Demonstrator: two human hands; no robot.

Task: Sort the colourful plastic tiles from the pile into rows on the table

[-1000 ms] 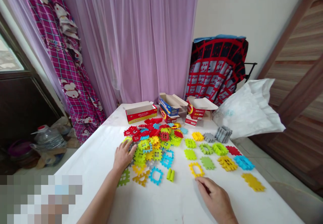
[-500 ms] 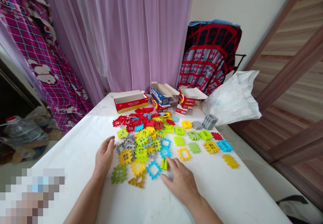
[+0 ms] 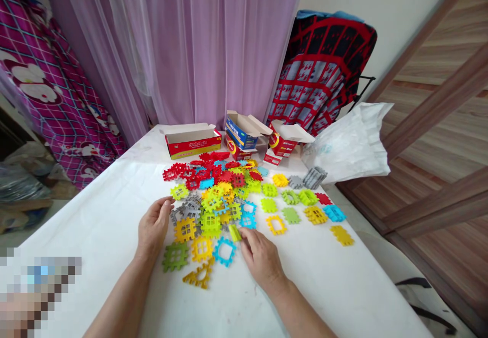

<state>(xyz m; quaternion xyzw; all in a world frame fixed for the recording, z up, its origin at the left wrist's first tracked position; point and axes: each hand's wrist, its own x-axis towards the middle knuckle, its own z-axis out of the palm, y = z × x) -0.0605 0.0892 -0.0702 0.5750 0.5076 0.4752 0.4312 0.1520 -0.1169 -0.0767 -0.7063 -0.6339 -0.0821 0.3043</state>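
Note:
A heap of flat, toothed plastic building tiles (image 3: 213,195) in red, yellow, green, blue and grey covers the middle of a white table (image 3: 95,226). My right hand (image 3: 261,259) pinches a small lime-green piece (image 3: 235,233) at the near edge of the heap, beside a blue frame tile (image 3: 224,251). My left hand (image 3: 153,226) rests on its side at the heap's left edge, fingers loosely curved and apart, holding nothing, next to a yellow tile (image 3: 185,229) and a green tile (image 3: 175,256).
Three open cardboard boxes, one red (image 3: 192,142), one blue (image 3: 242,130) and one red and white (image 3: 284,142), stand at the table's far edge. A white plastic bag (image 3: 348,142) lies at the far right. Single tiles (image 3: 316,213) lie in rows on the right. Curtains hang behind.
My right hand slid left from the yellow frame tile to the lime-green piece and has closed on it. My left hand drew back from the heap to its left edge.

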